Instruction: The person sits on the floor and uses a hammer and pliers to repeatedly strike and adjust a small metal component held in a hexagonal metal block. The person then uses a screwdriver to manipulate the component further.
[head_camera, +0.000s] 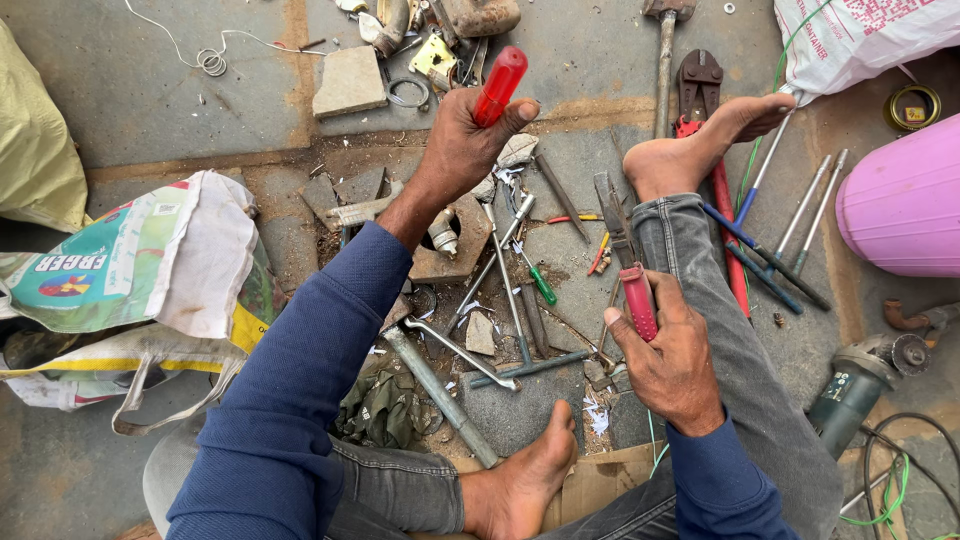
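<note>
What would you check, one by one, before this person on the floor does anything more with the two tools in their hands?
1. Left hand grip on the red-handled screwdriver: ok, fingers closed around the handle.
2. Right hand grip on the pliers: ok, red handle in the fist.
3. Screwdriver tip: cannot tell, hidden by the hand.
4. Bare feet clear of sharp tools: not ok, the right foot rests on the bolt cutters.
5. Floor around the left foot: not ok, metal rods and scraps lie close.

A rough floor-level workshop is indicated by the concrete floor (120, 90) strewn with screwdrivers (541, 284), bolt cutters (700, 85), an angle grinder (860, 385) and scrap metal (455, 240).
</note>
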